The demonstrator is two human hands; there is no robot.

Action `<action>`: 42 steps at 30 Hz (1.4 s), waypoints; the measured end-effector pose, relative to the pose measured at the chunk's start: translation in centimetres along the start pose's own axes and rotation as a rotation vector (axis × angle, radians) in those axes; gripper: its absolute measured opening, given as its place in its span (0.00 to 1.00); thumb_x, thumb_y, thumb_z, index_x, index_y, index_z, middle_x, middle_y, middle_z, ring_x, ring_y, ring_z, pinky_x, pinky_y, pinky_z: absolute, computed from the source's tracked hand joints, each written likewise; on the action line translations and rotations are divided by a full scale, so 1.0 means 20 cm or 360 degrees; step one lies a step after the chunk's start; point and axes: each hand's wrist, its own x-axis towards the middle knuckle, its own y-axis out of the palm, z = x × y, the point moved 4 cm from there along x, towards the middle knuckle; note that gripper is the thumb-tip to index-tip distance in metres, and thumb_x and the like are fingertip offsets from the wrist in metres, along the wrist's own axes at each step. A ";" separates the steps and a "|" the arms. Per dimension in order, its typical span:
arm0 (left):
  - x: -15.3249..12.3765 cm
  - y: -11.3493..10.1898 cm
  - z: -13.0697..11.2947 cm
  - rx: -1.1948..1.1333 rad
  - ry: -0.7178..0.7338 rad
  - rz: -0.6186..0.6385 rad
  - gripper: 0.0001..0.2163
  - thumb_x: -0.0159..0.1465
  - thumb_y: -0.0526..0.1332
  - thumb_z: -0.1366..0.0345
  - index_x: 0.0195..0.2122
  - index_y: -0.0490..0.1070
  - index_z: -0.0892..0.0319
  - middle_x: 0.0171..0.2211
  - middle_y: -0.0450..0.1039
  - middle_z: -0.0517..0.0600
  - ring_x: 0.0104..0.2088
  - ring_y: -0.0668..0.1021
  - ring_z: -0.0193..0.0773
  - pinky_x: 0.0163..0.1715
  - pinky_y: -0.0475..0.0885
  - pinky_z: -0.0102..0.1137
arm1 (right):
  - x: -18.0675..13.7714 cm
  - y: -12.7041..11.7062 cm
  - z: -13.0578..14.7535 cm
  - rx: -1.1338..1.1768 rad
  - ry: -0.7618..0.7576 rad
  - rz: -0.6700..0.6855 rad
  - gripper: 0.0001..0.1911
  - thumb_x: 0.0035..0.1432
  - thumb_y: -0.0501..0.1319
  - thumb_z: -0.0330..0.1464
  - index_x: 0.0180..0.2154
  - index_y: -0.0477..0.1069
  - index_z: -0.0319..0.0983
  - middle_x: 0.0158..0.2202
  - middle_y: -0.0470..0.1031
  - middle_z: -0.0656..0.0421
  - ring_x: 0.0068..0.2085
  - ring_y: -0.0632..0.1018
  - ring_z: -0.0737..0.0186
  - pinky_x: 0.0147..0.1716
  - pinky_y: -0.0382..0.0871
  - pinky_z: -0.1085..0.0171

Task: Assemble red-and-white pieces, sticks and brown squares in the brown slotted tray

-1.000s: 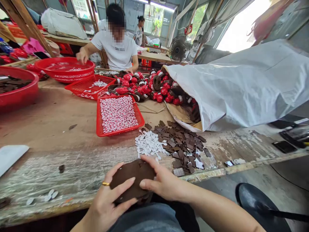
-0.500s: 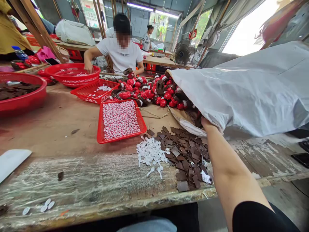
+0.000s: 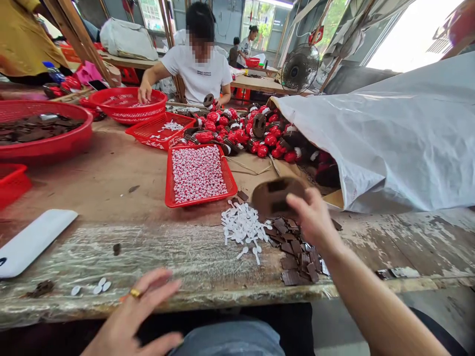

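Note:
My right hand [image 3: 317,222] grips a dark brown oval toy part [image 3: 265,198], smeared by motion, with a slot-like opening in it. It hangs above a heap of brown rectangular plastic pieces [image 3: 297,252]. Just left of these lies a pile of small white spoon-shaped pieces [image 3: 243,222]. Low at the table's front edge, my left hand [image 3: 135,316] is open and empty, a ring on one finger. Red and brown toys [image 3: 237,131] spill from the mouth of a big white sack [image 3: 401,143].
A red tray [image 3: 232,185] full of small red-and-white pieces stands mid-table. Red baskets [image 3: 128,118] and a red tub [image 3: 79,141] are at the left, near a white flat object [image 3: 40,242]. A co-worker in a white shirt [image 3: 202,79] sits opposite.
My right hand has come out of the sack with the brown oval part and moved left. My left hand has entered at the lower left. The view has shifted left.

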 end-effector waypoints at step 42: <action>0.17 0.37 -0.11 -0.0578 0.0069 -0.0175 0.31 0.64 0.67 0.46 0.61 0.63 0.57 0.59 0.73 0.65 0.60 0.78 0.51 0.56 0.78 0.41 | 0.43 1.10 0.10 0.0533 0.0724 0.1270 0.27 0.78 0.34 0.42 0.38 0.65 0.36 0.31 0.73 0.55 0.34 0.83 0.62 0.32 0.81 0.65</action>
